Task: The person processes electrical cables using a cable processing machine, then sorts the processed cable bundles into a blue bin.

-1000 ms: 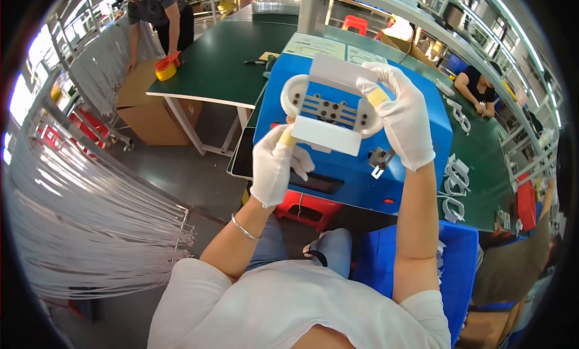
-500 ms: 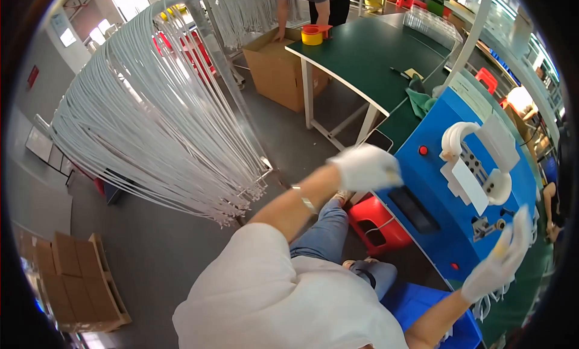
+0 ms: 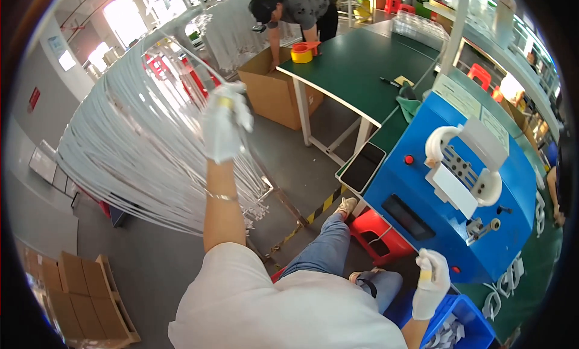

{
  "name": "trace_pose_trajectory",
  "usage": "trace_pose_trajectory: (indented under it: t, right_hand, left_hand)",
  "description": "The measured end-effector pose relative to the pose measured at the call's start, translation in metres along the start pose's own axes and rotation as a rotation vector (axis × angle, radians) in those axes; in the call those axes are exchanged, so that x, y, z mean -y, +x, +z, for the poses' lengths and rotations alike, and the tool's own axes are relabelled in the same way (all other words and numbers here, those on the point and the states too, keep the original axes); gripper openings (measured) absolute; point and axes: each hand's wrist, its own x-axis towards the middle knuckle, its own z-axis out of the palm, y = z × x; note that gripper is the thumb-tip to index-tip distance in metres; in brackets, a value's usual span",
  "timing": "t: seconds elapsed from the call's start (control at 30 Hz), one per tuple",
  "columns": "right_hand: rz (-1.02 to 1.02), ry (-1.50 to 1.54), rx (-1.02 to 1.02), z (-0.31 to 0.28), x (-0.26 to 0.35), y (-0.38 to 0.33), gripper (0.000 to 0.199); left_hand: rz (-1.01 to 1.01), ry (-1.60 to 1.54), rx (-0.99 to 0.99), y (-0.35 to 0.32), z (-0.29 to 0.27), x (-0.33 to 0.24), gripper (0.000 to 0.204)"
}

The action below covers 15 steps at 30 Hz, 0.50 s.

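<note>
The left hand (image 3: 224,123), in a white cotton glove, is raised to the hanging bundle of thin white cable strands (image 3: 129,147) draped over a metal rack; its fingers look curled about 1 or 2 strands near the top of the drape, though how tightly they close is blurred and I cannot tell. The right hand (image 3: 431,284), also gloved, hangs low beside the blue box-shaped machine (image 3: 449,192) with its fingers loosely together, holding nothing visible, just above the blue plastic bin (image 3: 467,328). To pick well, I judge it best to pinch 1 strand only, high up, and draw it along its own length so neighbours do not snag. Open room is narrow: the rack's slanted metal leg (image 3: 283,195) stands near the knee, a red plastic stool (image 3: 377,237) sits under the machine's front edge, and the green table (image 3: 362,72) corner lies ahead, where another person leans over a brown cardboard box (image 3: 271,93).
</note>
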Motion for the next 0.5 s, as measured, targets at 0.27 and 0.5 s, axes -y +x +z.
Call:
trace_pose_trajectory:
  t: [0.27,0.5]
  right_hand:
    - [-0.11,0.1,0.348,0.027,0.064,0.053,0.064]
    - [-0.044,0.397,0.4,-0.011,0.074,0.05,0.029]
  left_hand:
    - [-0.058,0.024,1.175,-0.231,0.137,0.146,0.016]
    - [-0.286,0.47,1.569,-0.192,0.165,0.077,0.042]
